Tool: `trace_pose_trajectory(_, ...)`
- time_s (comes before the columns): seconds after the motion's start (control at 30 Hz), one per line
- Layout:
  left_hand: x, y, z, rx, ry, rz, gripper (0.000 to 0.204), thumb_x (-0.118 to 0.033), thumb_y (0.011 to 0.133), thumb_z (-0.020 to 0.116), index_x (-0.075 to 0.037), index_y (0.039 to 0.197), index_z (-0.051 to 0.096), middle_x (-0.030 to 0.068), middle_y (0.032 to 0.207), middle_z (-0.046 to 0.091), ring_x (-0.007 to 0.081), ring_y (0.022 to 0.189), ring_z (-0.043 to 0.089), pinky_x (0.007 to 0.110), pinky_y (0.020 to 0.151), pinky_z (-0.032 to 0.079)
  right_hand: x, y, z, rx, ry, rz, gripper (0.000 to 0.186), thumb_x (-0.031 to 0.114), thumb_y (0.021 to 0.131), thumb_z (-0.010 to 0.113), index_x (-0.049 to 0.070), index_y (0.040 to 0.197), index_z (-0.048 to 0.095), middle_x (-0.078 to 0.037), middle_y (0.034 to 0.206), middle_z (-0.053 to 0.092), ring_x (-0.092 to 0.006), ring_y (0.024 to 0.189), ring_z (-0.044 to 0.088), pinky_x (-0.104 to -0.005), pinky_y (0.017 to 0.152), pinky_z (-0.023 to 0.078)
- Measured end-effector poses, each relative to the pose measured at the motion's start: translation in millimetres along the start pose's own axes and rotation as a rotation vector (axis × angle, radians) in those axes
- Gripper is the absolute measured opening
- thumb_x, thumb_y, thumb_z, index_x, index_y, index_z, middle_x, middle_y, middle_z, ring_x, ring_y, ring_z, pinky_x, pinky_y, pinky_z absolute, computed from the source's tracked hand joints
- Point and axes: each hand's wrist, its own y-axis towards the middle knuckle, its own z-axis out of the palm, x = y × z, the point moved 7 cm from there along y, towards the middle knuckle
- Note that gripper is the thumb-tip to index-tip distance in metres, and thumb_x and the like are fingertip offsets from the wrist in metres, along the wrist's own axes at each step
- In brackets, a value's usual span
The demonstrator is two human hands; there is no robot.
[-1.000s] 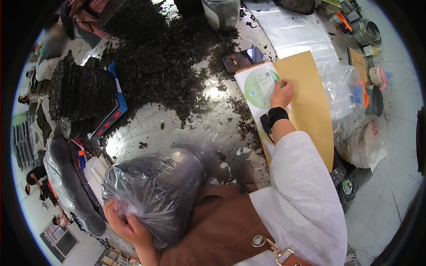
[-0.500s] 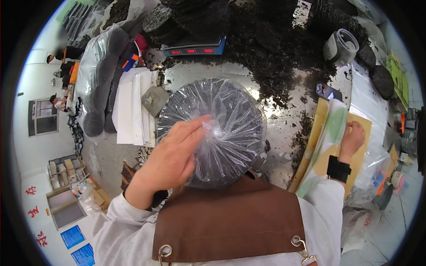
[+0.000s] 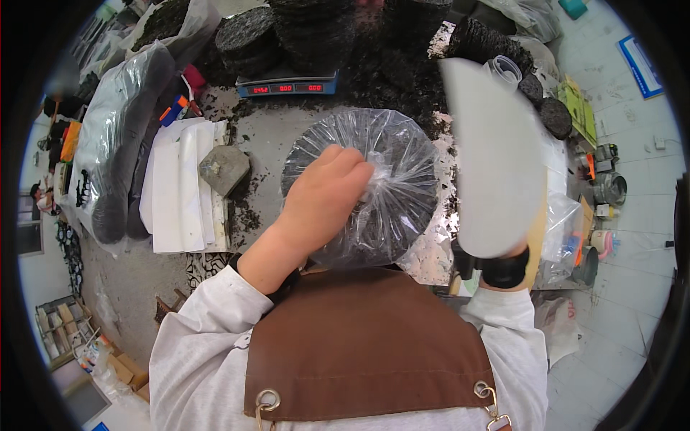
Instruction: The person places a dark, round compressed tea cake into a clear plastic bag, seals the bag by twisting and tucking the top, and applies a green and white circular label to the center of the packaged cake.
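A round, dark bundle in a clear plastic bag (image 3: 399, 215) sits before me, its plastic gathered into pleats at the top centre. My left hand (image 3: 325, 188) rests over that gather, fingers bent and closed on the plastic. On the right, my right hand (image 3: 516, 251) holds up a large pale sheet (image 3: 499, 165) with a rounded outline, tilted and slightly smeared by motion. The sheet hides most of that hand's fingers.
Behind the bag stands a blue scale (image 3: 287, 86) with stacked dark, seaweed-like discs (image 3: 313, 36). Left are white sheets (image 3: 172, 187), a grey stone block (image 3: 225, 170) and a long plastic-wrapped dark roll (image 3: 118, 144). A clear jar (image 3: 505, 70) stands back right.
My right hand has lifted the pale sheet from the stack at the right. My left hand's fingers have curled in on the bag's gather. The view has shifted.
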Motion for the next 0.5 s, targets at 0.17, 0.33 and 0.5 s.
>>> trace_pose_trajectory(0.17,19.9,-21.6,0.1,-0.024,-0.393,-0.267,0.026,-0.004,0.069,0.058,-0.006,0.095,0.059,0.0085,0.096,0.057,0.0277,0.092,0.053,0.031,0.076,0.047,-44.4,10.7,34.1,-0.103,-0.320,0.141,0.015,0.003,0.080,0.062,-0.001,0.093,0.056,-0.001,0.081,0.058,-0.0063,0.072,0.052,-0.0177,0.067,0.043)
trace_pose_trajectory(0.33,3.1,-12.4,-7.1,-0.120,-0.033,0.137,0.024,-0.003,0.068,0.055,-0.005,0.091,0.058,0.0083,0.089,0.055,0.0254,0.084,0.053,0.035,0.071,0.046,-41.4,-0.3,56.3,-0.055,-1.080,0.133,0.029,0.008,0.073,0.067,0.001,0.099,0.055,-0.007,0.086,0.059,-0.0157,0.079,0.057,-0.0250,0.073,0.044)
trace_pose_trajectory(0.5,2.3,-12.6,-3.6,-0.046,0.088,0.093,0.021,-0.007,0.067,0.054,-0.004,0.088,0.055,0.0055,0.082,0.050,0.0214,0.074,0.048,0.032,0.063,0.041,-12.1,2.2,103.7,0.141,-1.512,-0.406,0.054,0.025,0.076,0.065,0.001,0.120,0.045,-0.017,0.125,0.044,-0.0322,0.114,0.044,-0.0370,0.094,0.038)
